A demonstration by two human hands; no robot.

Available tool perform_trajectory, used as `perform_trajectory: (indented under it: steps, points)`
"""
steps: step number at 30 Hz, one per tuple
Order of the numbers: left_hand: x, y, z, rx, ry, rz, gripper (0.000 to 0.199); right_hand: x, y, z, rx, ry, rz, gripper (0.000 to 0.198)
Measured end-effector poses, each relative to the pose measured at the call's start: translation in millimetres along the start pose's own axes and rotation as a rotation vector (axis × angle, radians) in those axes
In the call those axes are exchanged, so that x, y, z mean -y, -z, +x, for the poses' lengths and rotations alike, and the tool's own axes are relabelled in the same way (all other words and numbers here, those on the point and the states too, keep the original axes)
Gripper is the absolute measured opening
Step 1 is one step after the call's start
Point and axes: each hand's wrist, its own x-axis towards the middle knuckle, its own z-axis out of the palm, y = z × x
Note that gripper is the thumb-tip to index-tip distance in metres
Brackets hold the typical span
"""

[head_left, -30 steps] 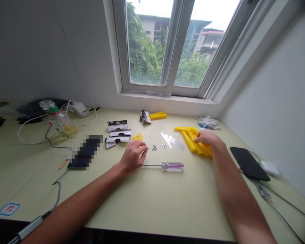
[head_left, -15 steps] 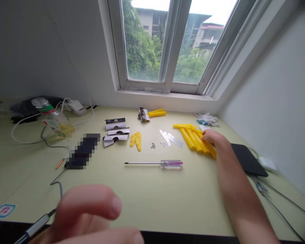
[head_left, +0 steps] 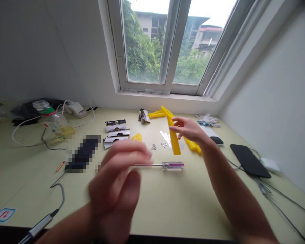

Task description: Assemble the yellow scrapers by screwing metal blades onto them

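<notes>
My right hand (head_left: 186, 128) grips a yellow plastic scraper handle (head_left: 176, 139), held upright above the table with its wide head at the top. Other yellow handles (head_left: 193, 145) lie behind my right wrist, partly hidden. Blurred by motion, my left hand (head_left: 119, 186) hovers in front, fingers curved and thumb apart, holding nothing. Beyond its fingers lies a screwdriver (head_left: 173, 165) with a clear and purple handle, its tip hidden. Small screws (head_left: 154, 147), nuts (head_left: 163, 145) and flat metal blades (head_left: 165, 137) lie nearby. Yellow flat pieces (head_left: 137, 136) show partly above my left fingers.
Black-and-white card packages (head_left: 116, 125) stand at the centre left. A further package (head_left: 144, 116) with yellow handles is near the window. On the left are a bottle (head_left: 57, 122) and a pixelated dark object (head_left: 83, 154). Gloves (head_left: 208, 119) and a black pad (head_left: 250, 161) lie right.
My right hand has lifted one yellow handle from the pile and carried it left. My left hand has risen and come forward toward the middle of the table.
</notes>
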Motion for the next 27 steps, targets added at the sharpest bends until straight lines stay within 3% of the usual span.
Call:
perform_trajectory:
  steps: [3, 4, 6, 9, 13, 18, 23, 27]
  points:
    - [17, -39, 117, -0.041, 0.476, -0.337, 0.047, 16, -44, -2, 0.056, 0.105, 0.21, 0.046]
    - [23, -48, 139, 0.024, 0.604, -0.474, 0.049, 17, -53, -1, 0.094, 0.118, 0.257, 0.045]
    - [36, -58, 157, 0.114, 0.774, -0.742, 0.046, 14, -60, 2, 0.238, 0.145, 0.277, 0.043]
    - [54, -58, 141, 0.061, 0.88, -0.929, 0.037, -8, -46, 14, 0.424, 0.189, 0.02, 0.037]
    - [65, -51, 118, -0.081, 0.893, -0.939, 0.032, -50, -22, 32, 0.259, 0.023, -0.424, 0.028]
    - [63, -48, 115, -0.098, 0.836, -0.922, 0.03, -83, -27, 47, 0.135, -0.051, -0.586, 0.038]
    - [60, -49, 113, -0.067, 0.822, -0.923, 0.035, -91, -36, 60, 0.083, -0.107, -0.704, 0.044]
    - [59, -49, 112, -0.042, 0.811, -0.92, 0.035, -91, -39, 63, 0.091, -0.129, -0.714, 0.038]
